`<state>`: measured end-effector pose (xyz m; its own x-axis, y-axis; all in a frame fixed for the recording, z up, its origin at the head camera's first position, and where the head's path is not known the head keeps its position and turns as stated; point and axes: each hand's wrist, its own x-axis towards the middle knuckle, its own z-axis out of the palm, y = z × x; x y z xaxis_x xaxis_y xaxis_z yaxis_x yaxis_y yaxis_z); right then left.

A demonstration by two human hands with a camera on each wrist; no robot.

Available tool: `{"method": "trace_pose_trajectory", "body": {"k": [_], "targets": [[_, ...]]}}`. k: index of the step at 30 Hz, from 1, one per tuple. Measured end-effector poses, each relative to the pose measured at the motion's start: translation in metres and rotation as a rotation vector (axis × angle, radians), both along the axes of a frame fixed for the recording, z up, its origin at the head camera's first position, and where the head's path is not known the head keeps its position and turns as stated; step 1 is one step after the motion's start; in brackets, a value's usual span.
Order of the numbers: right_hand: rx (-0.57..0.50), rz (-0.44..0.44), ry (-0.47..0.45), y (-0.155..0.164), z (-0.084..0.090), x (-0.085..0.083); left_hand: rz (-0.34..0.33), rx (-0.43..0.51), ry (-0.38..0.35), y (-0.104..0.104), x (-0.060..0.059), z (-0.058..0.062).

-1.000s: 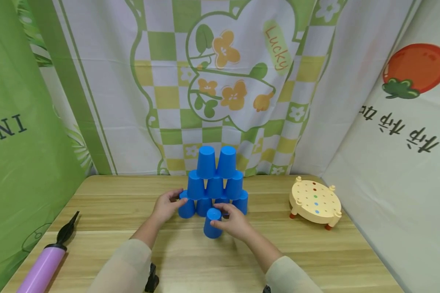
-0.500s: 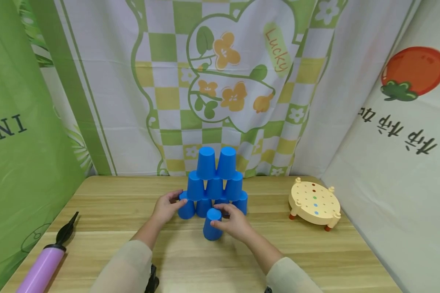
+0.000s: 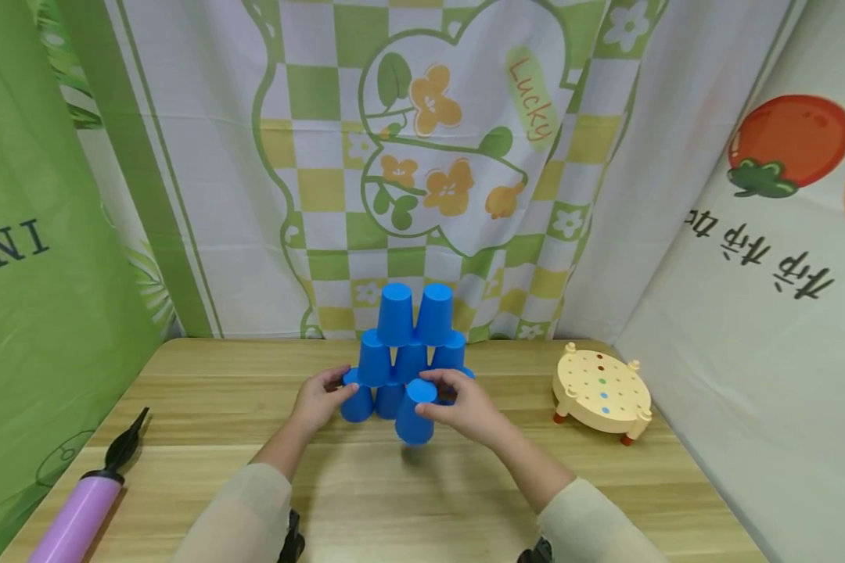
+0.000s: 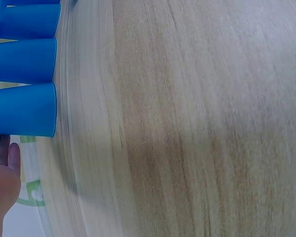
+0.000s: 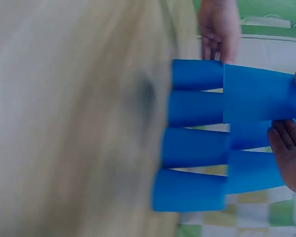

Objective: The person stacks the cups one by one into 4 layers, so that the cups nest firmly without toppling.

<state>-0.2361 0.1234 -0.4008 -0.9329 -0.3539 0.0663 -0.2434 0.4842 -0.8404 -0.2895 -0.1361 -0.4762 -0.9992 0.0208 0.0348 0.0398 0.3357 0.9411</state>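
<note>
Upside-down blue cups stand in a pyramid: two cups on top (image 3: 396, 317), three in the middle row (image 3: 375, 360), several along the bottom row (image 3: 389, 400). My right hand (image 3: 468, 407) holds one more blue cup (image 3: 414, 418) by its narrow end, thumb on the near side. This cup is raised off the table in front of the pyramid, its shadow below, and hides part of the bottom row. My left hand (image 3: 319, 400) rests at the outer side of the leftmost bottom cup (image 3: 356, 405); its fingers look fairly straight in the left wrist view, fingertips at the cup wall (image 4: 24, 109).
A pale yellow round pegboard stool (image 3: 602, 391) with short legs stands at the right of the wooden table (image 3: 366, 500). On the left lies a purple hand pump (image 3: 80, 512) with a black nozzle. A patterned curtain (image 3: 324, 188) hangs right behind the table.
My right hand has lifted its cup from the table, moving it up and slightly right, closer to the pyramid. The left hand stays at the leftmost bottom cup.
</note>
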Motion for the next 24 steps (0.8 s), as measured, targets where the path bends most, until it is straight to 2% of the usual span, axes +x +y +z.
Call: {"method": "trace_pose_trajectory", "body": {"k": [14, 24], "targets": [[0.033, 0.017, 0.1, 0.006, 0.106, -0.003, 0.008, 0.004, 0.007, -0.001, 0.001, 0.001], [0.012, -0.004, 0.151, 0.003, 0.158, -0.022, 0.006, -0.011, -0.002, -0.001, -0.002, 0.0]]}}
